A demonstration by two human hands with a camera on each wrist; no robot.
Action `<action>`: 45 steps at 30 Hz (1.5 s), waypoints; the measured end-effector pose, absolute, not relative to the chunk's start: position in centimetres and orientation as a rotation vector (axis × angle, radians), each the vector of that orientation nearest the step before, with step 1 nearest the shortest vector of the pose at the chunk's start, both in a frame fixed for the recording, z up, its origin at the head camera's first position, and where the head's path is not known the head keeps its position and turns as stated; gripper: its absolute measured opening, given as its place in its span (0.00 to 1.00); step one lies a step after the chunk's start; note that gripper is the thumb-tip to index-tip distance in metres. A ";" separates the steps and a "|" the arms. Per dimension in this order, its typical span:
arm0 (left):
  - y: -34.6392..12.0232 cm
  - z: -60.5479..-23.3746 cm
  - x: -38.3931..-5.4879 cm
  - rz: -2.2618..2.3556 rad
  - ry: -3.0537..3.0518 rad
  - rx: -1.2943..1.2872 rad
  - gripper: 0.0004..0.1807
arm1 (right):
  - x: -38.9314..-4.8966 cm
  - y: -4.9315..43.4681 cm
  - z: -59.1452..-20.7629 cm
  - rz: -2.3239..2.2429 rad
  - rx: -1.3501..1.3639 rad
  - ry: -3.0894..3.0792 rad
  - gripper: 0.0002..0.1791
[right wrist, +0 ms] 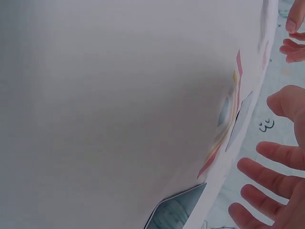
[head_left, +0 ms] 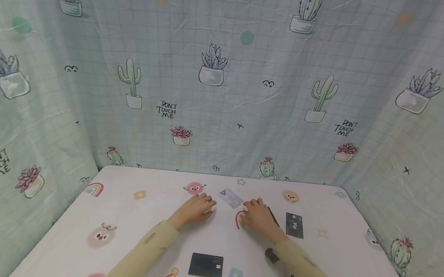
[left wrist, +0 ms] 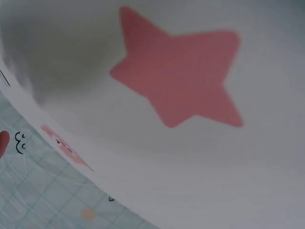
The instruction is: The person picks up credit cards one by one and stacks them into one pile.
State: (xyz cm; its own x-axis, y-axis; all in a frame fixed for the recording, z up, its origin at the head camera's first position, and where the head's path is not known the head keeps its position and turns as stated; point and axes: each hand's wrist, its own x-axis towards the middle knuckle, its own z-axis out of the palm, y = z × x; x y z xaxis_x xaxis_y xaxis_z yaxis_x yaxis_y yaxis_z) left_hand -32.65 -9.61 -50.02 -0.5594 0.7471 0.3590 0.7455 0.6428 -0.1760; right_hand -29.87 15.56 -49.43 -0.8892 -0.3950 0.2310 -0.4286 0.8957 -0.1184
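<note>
Over the middle of the table, my left hand (head_left: 195, 210) holds nothing, its fingers loosely bent. A pale bluish card (head_left: 231, 198) with printing lies between the two hands, slightly beyond them. My right hand (head_left: 261, 217) is just right of that card, its fingertips close to the card's corner. In the right wrist view, the right hand's fingers (right wrist: 264, 174) are spread with nothing in them, and the left hand (right wrist: 295, 43) shows at the top right. Mostly hidden behind the right hand is a dark card (head_left: 273, 215). The left wrist view shows no hand.
A black card marked VIP (head_left: 294, 225) lies right of the right hand. Another black card (head_left: 206, 266) lies nearer the front, between the forearms. The white table cover (head_left: 144, 226) carries printed pictures. A cactus-patterned curtain (head_left: 230, 102) encloses the back and sides.
</note>
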 end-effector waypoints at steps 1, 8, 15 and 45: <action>-9.5 -50.0 -32.8 0.018 -2.469 -1.174 0.13 | -30.0 15.5 -49.4 0.253 0.616 -2.867 0.21; -8.9 -49.7 -33.9 0.078 -2.444 -1.151 0.12 | -31.2 14.8 -49.8 0.297 0.545 -2.908 0.22; -8.4 -49.8 -34.9 0.023 -2.497 -1.117 0.14 | -32.6 14.2 -50.5 0.260 0.537 -2.958 0.25; -6.6 -49.7 -34.5 0.439 -2.790 -0.901 0.29 | -35.1 13.2 -51.5 0.052 0.623 -2.991 0.28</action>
